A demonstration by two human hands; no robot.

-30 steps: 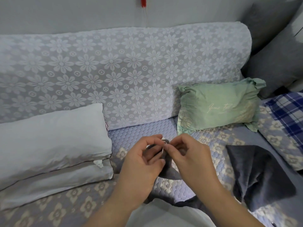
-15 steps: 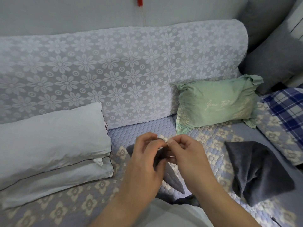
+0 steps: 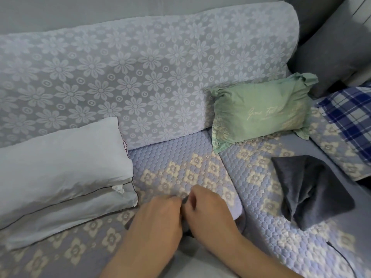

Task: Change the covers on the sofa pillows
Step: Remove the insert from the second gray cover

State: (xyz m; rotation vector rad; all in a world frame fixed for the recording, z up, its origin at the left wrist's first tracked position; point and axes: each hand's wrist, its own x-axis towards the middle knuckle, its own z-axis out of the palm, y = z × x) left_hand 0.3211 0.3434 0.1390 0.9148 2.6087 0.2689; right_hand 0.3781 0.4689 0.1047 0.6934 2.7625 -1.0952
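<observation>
Both hands (image 3: 186, 213) pinch grey cover (image 3: 187, 229)

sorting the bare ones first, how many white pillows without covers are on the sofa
2, stacked at the left end of the sofa: the upper white pillow lies on the lower white pillow. More may sit outside the frame.

Two stacked pillows (image 3: 60, 167) left on sofa seat (image 3: 180, 157), frilled pillow (image 3: 261, 109) right against backrest (image 3: 140, 67).

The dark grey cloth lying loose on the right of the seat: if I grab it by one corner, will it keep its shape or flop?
The dark grey cloth will probably flop: it already lies crumpled in soft folds on the sofa seat. It looks thin and empty, so likely light. Its matte surface suggests it should not slip from a pinch.
</observation>
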